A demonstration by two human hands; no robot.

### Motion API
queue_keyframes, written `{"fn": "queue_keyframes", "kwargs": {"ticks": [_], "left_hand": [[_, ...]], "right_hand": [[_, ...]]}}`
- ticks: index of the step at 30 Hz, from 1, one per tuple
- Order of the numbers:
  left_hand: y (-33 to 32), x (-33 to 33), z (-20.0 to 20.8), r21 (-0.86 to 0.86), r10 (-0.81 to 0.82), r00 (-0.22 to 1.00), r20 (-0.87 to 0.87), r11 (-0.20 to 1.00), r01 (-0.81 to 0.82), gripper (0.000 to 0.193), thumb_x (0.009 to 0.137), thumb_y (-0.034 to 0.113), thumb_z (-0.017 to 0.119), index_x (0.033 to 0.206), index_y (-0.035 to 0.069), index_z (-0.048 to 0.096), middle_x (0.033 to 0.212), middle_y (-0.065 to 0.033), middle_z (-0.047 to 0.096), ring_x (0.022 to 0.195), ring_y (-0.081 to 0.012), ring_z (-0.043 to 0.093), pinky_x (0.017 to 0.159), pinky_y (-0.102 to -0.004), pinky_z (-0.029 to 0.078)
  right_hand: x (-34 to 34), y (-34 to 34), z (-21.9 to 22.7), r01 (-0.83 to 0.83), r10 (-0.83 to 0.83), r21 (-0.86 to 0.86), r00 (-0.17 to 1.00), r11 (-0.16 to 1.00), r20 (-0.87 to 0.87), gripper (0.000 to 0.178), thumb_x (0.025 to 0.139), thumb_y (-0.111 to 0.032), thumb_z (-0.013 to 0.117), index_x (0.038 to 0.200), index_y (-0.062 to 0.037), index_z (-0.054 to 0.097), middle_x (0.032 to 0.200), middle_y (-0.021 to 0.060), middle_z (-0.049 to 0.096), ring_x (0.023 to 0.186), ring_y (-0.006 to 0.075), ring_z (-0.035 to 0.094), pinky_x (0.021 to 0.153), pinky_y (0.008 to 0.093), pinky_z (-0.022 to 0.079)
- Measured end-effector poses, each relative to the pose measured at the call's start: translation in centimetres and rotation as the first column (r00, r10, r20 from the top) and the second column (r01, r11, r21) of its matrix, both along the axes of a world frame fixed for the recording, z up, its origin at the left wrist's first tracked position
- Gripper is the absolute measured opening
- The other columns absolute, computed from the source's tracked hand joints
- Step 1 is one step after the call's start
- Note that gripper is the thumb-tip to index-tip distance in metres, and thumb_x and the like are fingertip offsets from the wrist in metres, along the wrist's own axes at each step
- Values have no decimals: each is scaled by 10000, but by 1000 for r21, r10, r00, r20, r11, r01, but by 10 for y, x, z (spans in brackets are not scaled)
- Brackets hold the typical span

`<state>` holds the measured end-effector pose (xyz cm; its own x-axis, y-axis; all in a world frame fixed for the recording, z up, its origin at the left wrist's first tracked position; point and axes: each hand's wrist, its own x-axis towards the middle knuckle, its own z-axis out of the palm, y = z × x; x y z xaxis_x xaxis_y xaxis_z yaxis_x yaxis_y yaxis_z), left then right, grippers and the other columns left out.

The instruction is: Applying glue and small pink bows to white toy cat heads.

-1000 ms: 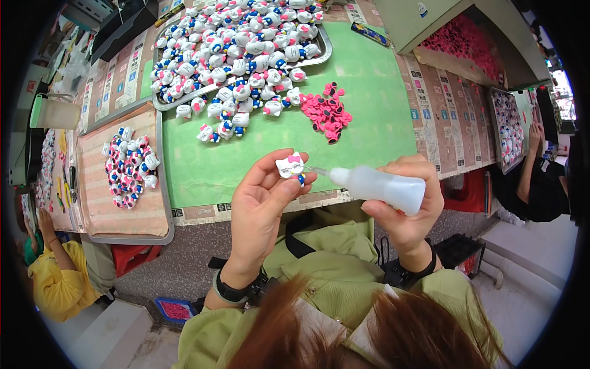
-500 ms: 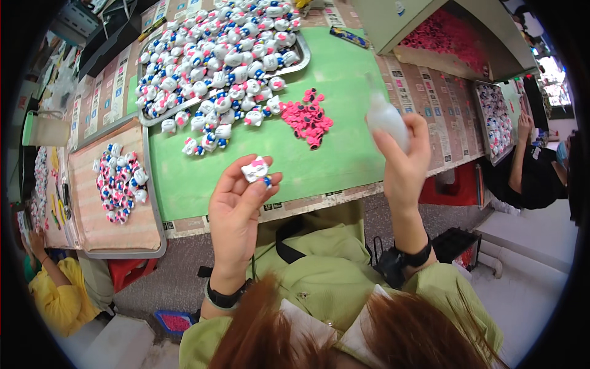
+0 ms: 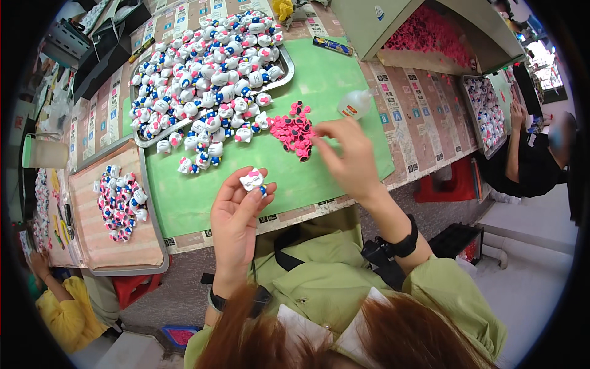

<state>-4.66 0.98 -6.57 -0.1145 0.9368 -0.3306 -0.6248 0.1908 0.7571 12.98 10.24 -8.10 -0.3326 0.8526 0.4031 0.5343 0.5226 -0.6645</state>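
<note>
Between the thumb and fingers of my left hand (image 3: 232, 212) is a small white cat-shaped figurine (image 3: 252, 180) with a pink bow and a blue body. My right hand (image 3: 351, 157) reaches over the green mat (image 3: 215, 212), its thumb and index fingertips slightly apart at the right edge of a pile of pink pieces with dark centres (image 3: 292, 130). No piece shows clearly between those fingertips. Just beyond that hand, a translucent white squeeze bottle (image 3: 354, 104) rests on the mat.
Many similar figurines fill a metal tray (image 3: 287, 69) at the back left and spill onto the mat. Another tray (image 3: 92, 237) on the left holds a smaller heap. An open box (image 3: 424, 61) of pink pieces stands back right. Co-workers sit at both sides.
My right hand has let go of the squeeze bottle, leaving it on the mat, and has moved left to the pink pieces. My left hand still holds the figurine.
</note>
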Motion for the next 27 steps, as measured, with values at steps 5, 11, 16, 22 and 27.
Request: {"fn": "queue_keyframes", "kwargs": {"ticks": [5,11,16,22,27], "left_hand": [[0,3,4,-19,-48,999,-11,999,48,308,805,12,489,1104,-8,420,1074,-137,509,904,-191,552,794,-279,444],[2,4,-5,-22,-59,995,-78,998,58,347,796,16,498,1127,-28,405,1034,-122,525,869,-176,563,747,-253,466],[4,11,-7,34,-41,990,-138,998,46,335,791,8,507,1110,-46,422,981,-109,545,855,-164,565,720,-241,460],[5,12,-13,22,-51,989,-137,998,54,324,785,4,515,1095,-47,435,964,-105,554,845,-147,561,717,-238,460],[4,10,-11,32,-90,986,-137,995,96,316,800,-3,508,1098,-62,423,1011,-120,523,891,-141,541,780,-253,457]], "right_hand": [[-24,5,-6,97,-98,16,971,995,217,139,655,-79,622,762,-20,556,822,74,528,826,245,471,706,329,380],[-30,-7,12,-39,33,-90,998,995,-60,149,668,-63,621,794,-13,560,764,81,559,744,238,525,651,327,415],[-30,-23,17,-150,152,23,985,988,-81,136,682,-36,613,809,-16,571,727,93,572,652,240,551,591,316,439],[-35,-27,19,-177,173,-24,978,984,-120,98,690,-30,604,783,-26,576,716,85,562,656,232,541,593,315,433],[-34,-29,19,-242,244,30,967,970,-79,118,671,-35,611,785,-40,579,715,63,554,667,207,535,605,302,430]]}}
